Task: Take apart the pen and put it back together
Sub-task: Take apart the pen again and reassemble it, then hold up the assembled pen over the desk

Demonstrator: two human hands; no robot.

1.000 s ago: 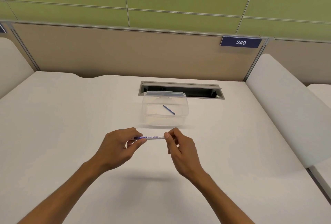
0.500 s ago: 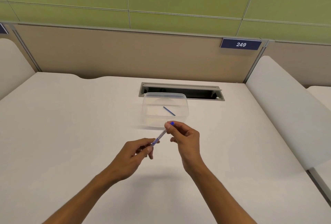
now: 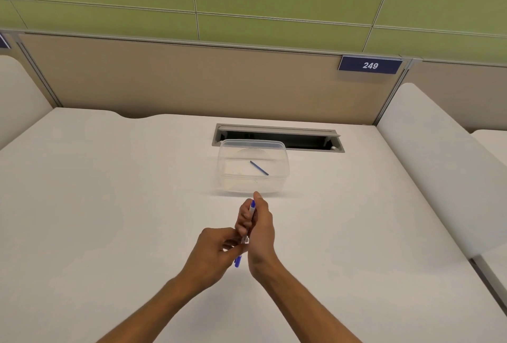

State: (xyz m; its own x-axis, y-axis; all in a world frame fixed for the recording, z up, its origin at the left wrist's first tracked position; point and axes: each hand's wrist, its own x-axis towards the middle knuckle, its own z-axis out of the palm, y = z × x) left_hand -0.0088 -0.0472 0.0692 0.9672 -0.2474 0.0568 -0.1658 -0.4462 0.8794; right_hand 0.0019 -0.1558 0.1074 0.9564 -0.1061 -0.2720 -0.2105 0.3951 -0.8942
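Pen (image 3: pixel 251 209) held above near table (image 3: pixel 109 205), pointing far-to-near. Far end is pinched by right hand (image 3: pixel 259 226), near blue end by left hand (image 3: pixel 216 249). Thin blue rod (image 3: pixel 259 168), probably the refill, lies in clear container (image 3: pixel 227 178): disassembly partly done, reassembly left.

Most of the pen (image 3: pixel 251 208) is hidden between the right hand (image 3: pixel 259 228) and the left hand (image 3: pixel 216 253); only its two blue ends and a short pale stretch show. Its printing cannot be read. Both forearms are cut off by the bottom edge. The thin blue piece (image 3: pixel 259 168) inside the clear container (image 3: pixel 253 143) is too small to identify.
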